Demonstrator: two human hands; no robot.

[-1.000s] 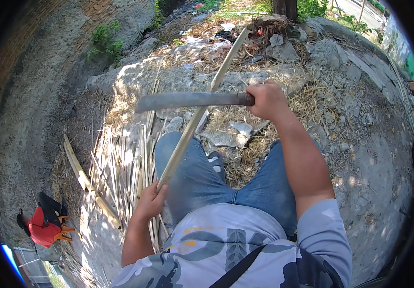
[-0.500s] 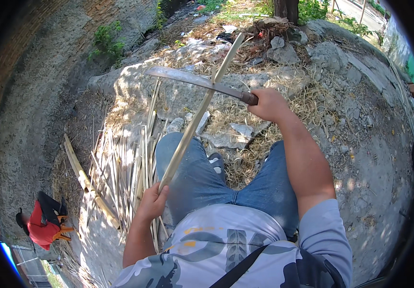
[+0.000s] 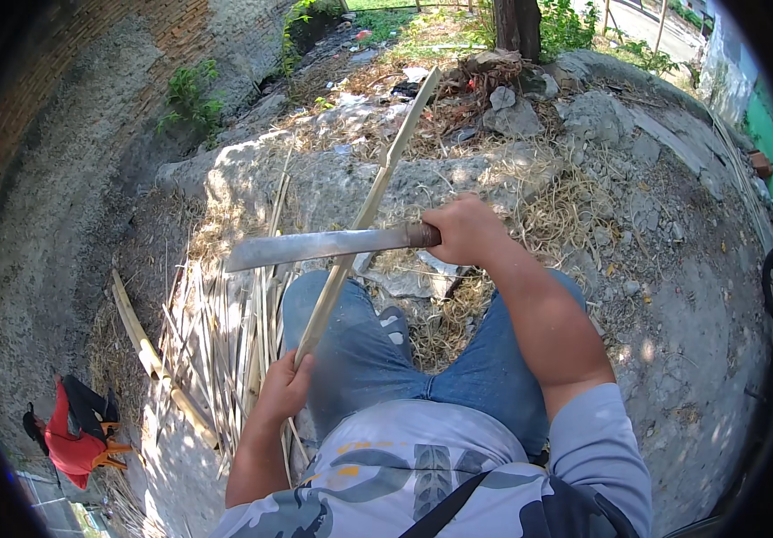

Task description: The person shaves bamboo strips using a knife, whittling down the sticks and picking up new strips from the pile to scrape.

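Currently, left hand [image 3: 286,387]: grasping the bamboo strip [image 3: 378,188] low down
Right hand [image 3: 469,231]: clenching the machete [image 3: 315,246] by its handle
Strip's place: slanting over the left thigh [image 3: 351,345]
Risk: slipping edge, possibly endangering that thigh

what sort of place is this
Probably an outdoor yard or rough plot: a partly bare-brick wall runs along the left, a tree trunk stands ahead, and dry shavings litter the ground.
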